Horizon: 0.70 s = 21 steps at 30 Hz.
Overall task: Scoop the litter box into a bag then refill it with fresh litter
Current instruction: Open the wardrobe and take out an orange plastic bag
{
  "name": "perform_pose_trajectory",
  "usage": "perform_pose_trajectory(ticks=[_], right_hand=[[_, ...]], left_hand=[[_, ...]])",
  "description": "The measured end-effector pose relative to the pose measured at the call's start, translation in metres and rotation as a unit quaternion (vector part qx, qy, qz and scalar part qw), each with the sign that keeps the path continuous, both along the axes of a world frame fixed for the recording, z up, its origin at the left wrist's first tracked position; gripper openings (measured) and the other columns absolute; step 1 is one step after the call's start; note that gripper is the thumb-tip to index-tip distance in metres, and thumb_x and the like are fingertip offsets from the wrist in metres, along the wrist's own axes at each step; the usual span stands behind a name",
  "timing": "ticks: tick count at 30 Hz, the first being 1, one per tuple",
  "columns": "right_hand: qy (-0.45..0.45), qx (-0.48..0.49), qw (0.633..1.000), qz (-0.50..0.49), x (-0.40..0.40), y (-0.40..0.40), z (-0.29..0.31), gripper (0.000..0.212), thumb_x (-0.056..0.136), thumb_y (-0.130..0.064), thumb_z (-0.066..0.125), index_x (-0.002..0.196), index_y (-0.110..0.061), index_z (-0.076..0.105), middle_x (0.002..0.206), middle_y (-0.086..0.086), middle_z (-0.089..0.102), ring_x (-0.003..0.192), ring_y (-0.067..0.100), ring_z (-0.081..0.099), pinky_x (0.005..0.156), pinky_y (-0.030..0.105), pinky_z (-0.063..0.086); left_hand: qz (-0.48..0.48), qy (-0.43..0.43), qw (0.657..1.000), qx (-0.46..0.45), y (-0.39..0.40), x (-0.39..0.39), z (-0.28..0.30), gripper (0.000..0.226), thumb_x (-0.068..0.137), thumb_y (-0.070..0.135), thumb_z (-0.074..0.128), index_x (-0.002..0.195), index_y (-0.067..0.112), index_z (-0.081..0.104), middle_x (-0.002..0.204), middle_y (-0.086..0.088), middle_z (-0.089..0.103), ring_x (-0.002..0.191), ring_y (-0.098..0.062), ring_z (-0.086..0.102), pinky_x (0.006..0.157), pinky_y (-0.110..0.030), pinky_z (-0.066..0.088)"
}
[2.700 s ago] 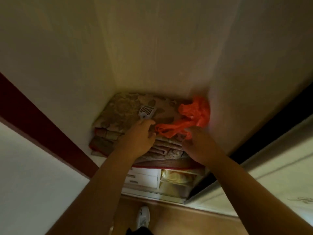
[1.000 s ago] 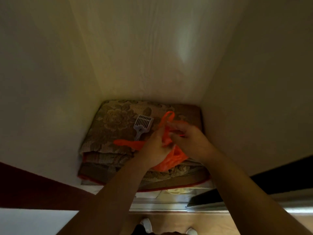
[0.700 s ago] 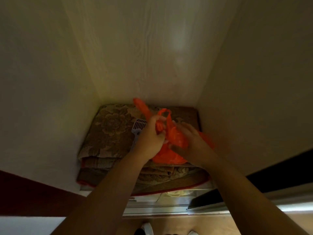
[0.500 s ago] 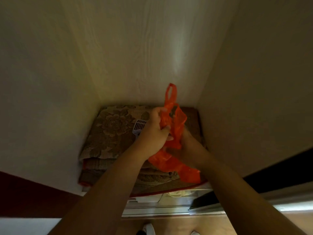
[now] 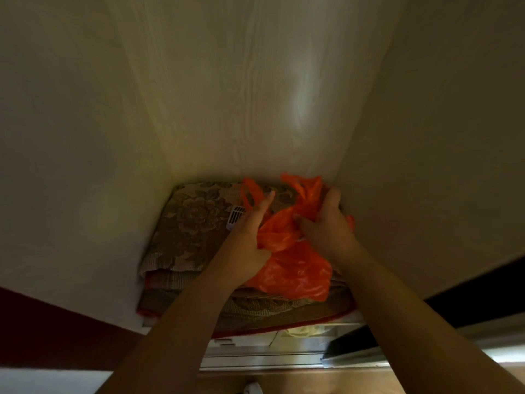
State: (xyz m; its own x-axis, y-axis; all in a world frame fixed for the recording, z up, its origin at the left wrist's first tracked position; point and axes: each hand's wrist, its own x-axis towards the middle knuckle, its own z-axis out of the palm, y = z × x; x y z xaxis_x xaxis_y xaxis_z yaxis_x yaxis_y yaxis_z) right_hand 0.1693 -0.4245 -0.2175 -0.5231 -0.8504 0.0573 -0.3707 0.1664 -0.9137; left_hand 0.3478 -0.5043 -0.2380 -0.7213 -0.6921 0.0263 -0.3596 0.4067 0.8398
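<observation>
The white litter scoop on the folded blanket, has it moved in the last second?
No. The scoop lies at the same spot on the blanket's flower pattern, now partly hidden by the left hand.

Orange plastic bag [image 5: 295, 268]. Brown-beige floral pattern on folded fabric [image 5: 193, 223], red trim at edge. White slotted scoop [image 5: 234, 217]. Pale wood-grain on back panel [image 5: 255, 95]. Dark red band [image 5: 56, 331] lower left.
</observation>
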Motion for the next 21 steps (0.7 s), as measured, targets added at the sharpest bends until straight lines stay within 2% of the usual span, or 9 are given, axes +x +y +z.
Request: perform_pose_trajectory(ticks=[2,5,8,11,14,16,17,19,21], right_hand=[[0.09,-0.01,0.996,0.008,0.004,0.002,0.005,0.06,0.09,0.005,0.063,0.142,-0.005,0.035,0.121,-0.01,0.05,0.094,-0.002,0.057,0.073,-0.003,0.037],[0.162,0.007,0.983,0.086,0.009,0.003,0.007,0.054,0.084,0.012,0.056,0.133,-0.011,0.059,0.121,-0.006,0.061,0.114,0.01,0.059,0.089,0.004,0.038],[0.077,0.085,0.983,0.14,0.017,0.011,0.013,0.029,0.101,-0.004,0.046,0.121,-0.009,0.066,0.107,-0.004,0.064,0.1,0.015,0.06,0.086,0.024,0.046],[-0.033,0.114,0.976,0.184,0.022,0.011,0.018,0.025,0.106,-0.031,0.048,0.122,-0.022,0.065,0.109,-0.01,0.067,0.109,0.012,0.066,0.095,0.036,0.055],[-0.024,0.088,0.978,0.186,0.023,0.009,0.019,0.027,0.101,-0.021,0.061,0.126,-0.031,0.058,0.106,-0.014,0.069,0.096,-0.003,0.066,0.084,0.025,0.053],[0.0,0.065,0.984,0.168,0.019,0.006,0.016,0.043,0.096,-0.008,0.061,0.135,-0.026,0.052,0.119,-0.006,0.067,0.108,0.004,0.065,0.091,0.027,0.052],[-0.004,0.045,0.986,0.161,0.017,0.005,0.013,0.05,0.093,-0.002,0.058,0.137,-0.025,0.049,0.124,-0.003,0.066,0.115,0.01,0.064,0.096,0.03,0.052],[0.0,0.024,0.99,0.138,0.012,0.004,0.014,0.058,0.088,0.007,0.051,0.14,-0.019,0.046,0.129,0.0,0.064,0.119,0.016,0.063,0.098,0.034,0.053],[0.017,0.045,0.988,0.148,0.009,0.005,0.017,0.059,0.086,0.006,0.049,0.139,-0.019,0.053,0.126,0.0,0.069,0.113,0.014,0.068,0.094,0.04,0.057]], left_hand=[[0.012,0.014,0.999,-0.027,0.0,-0.002,0.002,0.1,0.089,0.004,0.068,0.152,0.062,0.017,0.153,0.011,0.038,0.137,-0.002,0.042,0.092,0.003,0.034],[-0.013,0.031,0.997,-0.063,0.003,-0.004,0.011,0.091,0.087,-0.002,0.064,0.153,0.05,0.029,0.141,0.016,0.04,0.129,0.003,0.041,0.101,-0.002,0.033],[-0.016,0.053,0.995,-0.083,0.007,-0.008,0.018,0.078,0.081,-0.006,0.064,0.145,0.031,0.041,0.137,0.014,0.039,0.129,0.001,0.04,0.102,-0.003,0.032],[-0.015,0.086,0.992,-0.093,0.007,-0.012,0.015,0.076,0.076,-0.005,0.071,0.139,0.023,0.041,0.134,0.009,0.04,0.124,-0.002,0.045,0.101,-0.013,0.042],[-0.047,0.111,0.99,-0.075,0.009,-0.015,0.012,0.09,0.073,0.0,0.076,0.143,0.036,0.032,0.137,0.007,0.043,0.118,-0.008,0.055,0.096,-0.028,0.053],[-0.046,0.128,0.989,-0.06,0.011,-0.017,0.015,0.101,0.073,0.006,0.08,0.15,0.041,0.026,0.146,0.007,0.04,0.121,-0.015,0.057,0.099,-0.038,0.055],[-0.042,0.12,0.989,-0.079,0.012,-0.016,0.017,0.106,0.072,0.014,0.085,0.154,0.041,0.022,0.152,0.007,0.033,0.13,-0.018,0.052,0.106,-0.042,0.051],[-0.039,0.025,0.982,-0.182,0.011,-0.012,0.021,0.114,0.068,0.048,0.089,0.157,0.049,0.017,0.166,0.011,0.008,0.152,-0.026,0.022,0.121,-0.05,0.029],[-0.059,-0.046,0.967,-0.244,0.01,-0.008,0.022,0.116,0.062,0.069,0.083,0.155,0.057,0.015,0.167,0.016,-0.019,0.156,-0.025,-0.008,0.121,-0.051,0.013]])
